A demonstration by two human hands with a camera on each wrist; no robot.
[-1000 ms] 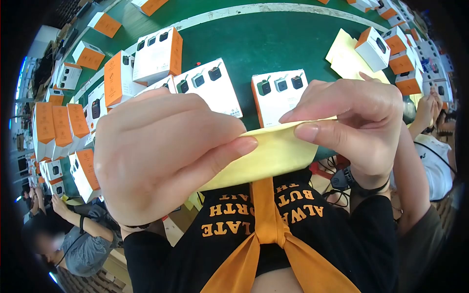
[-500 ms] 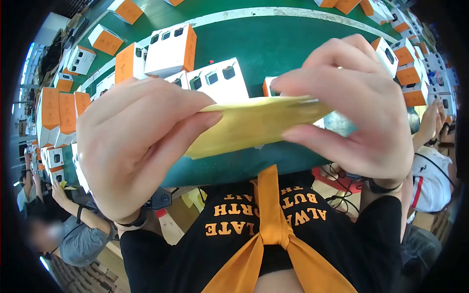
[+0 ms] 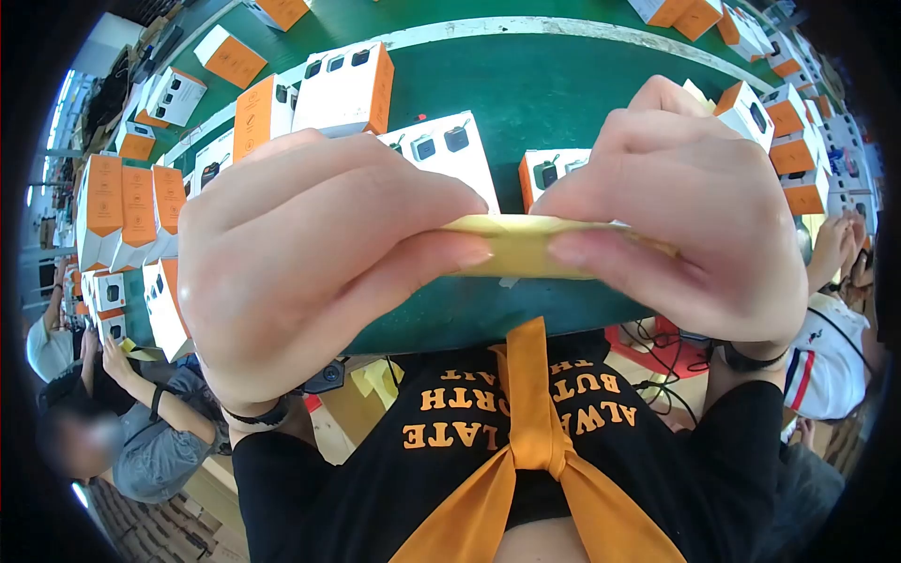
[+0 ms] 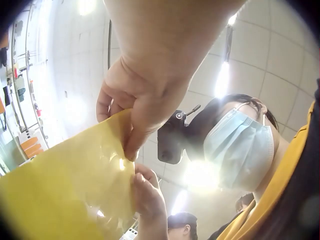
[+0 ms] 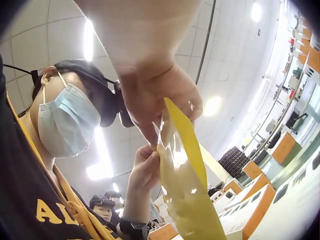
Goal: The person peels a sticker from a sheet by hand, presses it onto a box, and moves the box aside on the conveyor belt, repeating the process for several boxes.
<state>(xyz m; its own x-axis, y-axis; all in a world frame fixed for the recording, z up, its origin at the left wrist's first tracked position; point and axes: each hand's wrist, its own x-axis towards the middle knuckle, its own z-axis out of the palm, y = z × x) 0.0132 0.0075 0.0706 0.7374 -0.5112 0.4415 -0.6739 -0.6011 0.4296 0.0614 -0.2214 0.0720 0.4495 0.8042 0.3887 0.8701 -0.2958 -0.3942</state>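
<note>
In the head view a glossy yellow sheet [image 3: 518,258] is stretched between both hands, above the near edge of the table. My left hand [image 3: 310,244] pinches its upper edge between thumb and fingers. The right hand [image 3: 699,211] pinches the same edge a short way off, thumb on the near face. From the left wrist, the sheet [image 4: 65,185] spreads out wide and shows a shiny, wrinkled clear layer near the pinched corner. Seen from the right wrist, the sheet [image 5: 187,200] hangs down below the fingers, with a matt yellow strip along one side.
A white and orange box [image 3: 540,174] with product pictures stands behind the right fingers. Another box [image 3: 450,150] lies behind the left hand, near a taller box [image 3: 347,89]. Several orange-sided boxes [image 3: 131,206] line the left. People sit on both sides of the green table [image 3: 526,103].
The hands have come closer together along the sheet's edge, and the right fingers have closed to a pinch after being spread half a second ago. The sheet now lies more level.
</note>
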